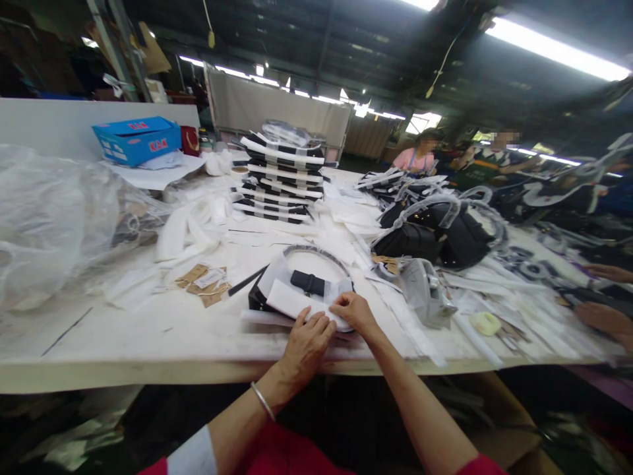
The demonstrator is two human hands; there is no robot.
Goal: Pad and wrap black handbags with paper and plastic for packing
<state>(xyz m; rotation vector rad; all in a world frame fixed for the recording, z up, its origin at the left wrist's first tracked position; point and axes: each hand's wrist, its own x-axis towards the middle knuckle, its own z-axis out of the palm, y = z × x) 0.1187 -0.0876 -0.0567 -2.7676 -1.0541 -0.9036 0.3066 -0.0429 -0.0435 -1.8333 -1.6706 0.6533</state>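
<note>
A black handbag [258, 294] lies on the table in front of me, partly covered by white wrapping. Its black strap with a buckle [307, 282] shows above a white foam sheet [291, 300], and its handle [324, 251] arches behind in clear wrap. My left hand [309, 340] presses on the sheet's near edge, fingers bent and thumb toward the bag. Close beside it, my right hand [355, 313] pinches the sheet's right end; its fingertips partly hide what they grip.
Behind the bag stands a stack of wrapped black pieces [279, 178]. Brown tags [205, 284] lie left; a tape dispenser [426, 290], scissors [509, 338] and black bags [465, 237] are right. A blue box [138, 140] sits at back left. Another person's hands [606, 320] work far right.
</note>
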